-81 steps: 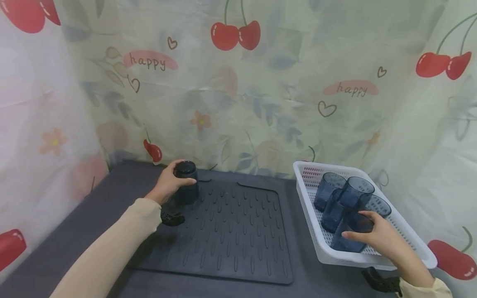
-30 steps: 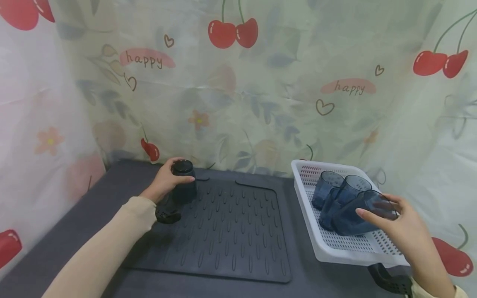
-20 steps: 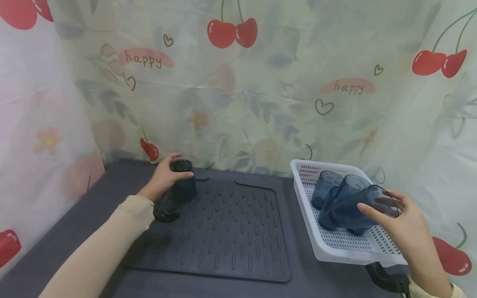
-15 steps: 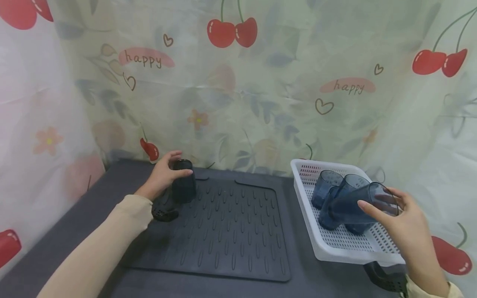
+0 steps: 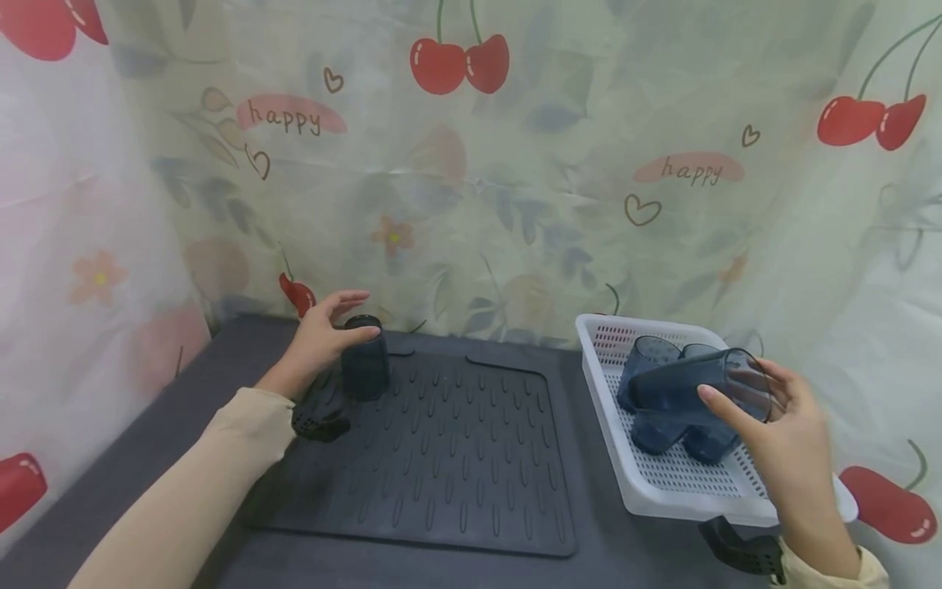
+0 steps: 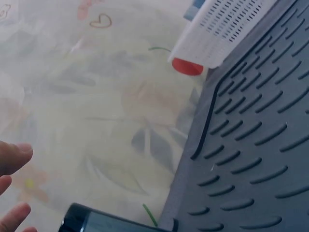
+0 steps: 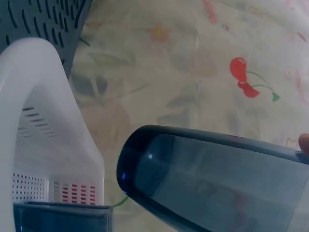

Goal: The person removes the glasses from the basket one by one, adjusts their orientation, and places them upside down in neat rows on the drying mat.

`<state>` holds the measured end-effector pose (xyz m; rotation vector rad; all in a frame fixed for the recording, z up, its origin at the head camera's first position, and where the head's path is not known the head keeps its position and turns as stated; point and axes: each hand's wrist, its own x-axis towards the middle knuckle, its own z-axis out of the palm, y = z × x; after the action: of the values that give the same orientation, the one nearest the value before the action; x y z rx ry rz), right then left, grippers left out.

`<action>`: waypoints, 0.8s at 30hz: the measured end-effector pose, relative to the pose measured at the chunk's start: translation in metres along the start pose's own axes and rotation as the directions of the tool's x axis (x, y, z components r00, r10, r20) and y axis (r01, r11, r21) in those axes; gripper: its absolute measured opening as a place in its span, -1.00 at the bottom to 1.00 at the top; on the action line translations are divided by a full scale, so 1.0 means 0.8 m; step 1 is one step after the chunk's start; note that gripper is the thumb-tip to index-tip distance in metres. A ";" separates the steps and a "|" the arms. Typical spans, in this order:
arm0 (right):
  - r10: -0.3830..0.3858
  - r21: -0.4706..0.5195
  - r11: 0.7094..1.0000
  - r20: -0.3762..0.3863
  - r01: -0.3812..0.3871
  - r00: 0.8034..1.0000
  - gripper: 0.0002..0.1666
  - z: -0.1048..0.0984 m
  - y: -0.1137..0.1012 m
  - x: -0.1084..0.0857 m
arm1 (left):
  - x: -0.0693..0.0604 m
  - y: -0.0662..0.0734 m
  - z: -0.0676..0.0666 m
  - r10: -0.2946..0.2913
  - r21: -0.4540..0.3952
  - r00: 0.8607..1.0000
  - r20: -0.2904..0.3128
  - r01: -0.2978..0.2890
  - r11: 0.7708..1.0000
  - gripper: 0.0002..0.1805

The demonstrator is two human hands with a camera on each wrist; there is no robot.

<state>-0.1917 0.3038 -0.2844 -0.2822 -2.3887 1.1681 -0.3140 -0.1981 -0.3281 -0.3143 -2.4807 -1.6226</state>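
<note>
A dark blue drinking glass (image 5: 365,372) stands upside down at the back left of the black ridged mat (image 5: 456,466). My left hand (image 5: 318,339) is beside it, fingers spread and raised behind its top, thumb near its upper edge. In the left wrist view, the fingertips (image 6: 17,159) are apart from that glass (image 6: 113,222). My right hand (image 5: 791,433) grips another blue glass (image 5: 673,384) near its rim, tilted almost level with its base toward the left. Below it, several blue glasses (image 5: 710,446) sit in the white basket (image 5: 695,505), partly hidden.
The perforated basket stands on the dark tabletop (image 5: 412,568), right of the mat. A printed curtain (image 5: 515,204) closes off the back and both sides. Each wrist wears a black camera mount (image 5: 739,552).
My left hand has let go of the upside-down glass and spread its fingers. My right hand has taken a glass from the basket's front, raised it and tipped it leftward.
</note>
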 end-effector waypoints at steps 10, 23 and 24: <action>-0.074 0.129 0.988 -0.051 0.080 0.996 -0.14 0.020 -0.005 -0.008 | -0.013 0.014 0.006 0.031 -0.038 0.999 0.015 -0.031 0.999 -0.37; -0.115 0.191 0.974 -0.049 0.122 0.992 -0.17 0.037 -0.014 -0.015 | -0.020 0.021 0.017 0.098 -0.100 0.994 0.038 -0.094 0.991 -0.43; -0.115 0.190 0.974 -0.049 0.122 0.992 -0.17 0.038 -0.015 -0.016 | -0.020 0.022 0.018 0.102 -0.099 0.994 0.039 -0.098 0.990 -0.43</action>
<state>-0.1952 0.2706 -0.2951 -0.0960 -2.2068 1.3140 -0.2940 -0.1792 -0.3220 -0.4844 -2.3798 -1.7168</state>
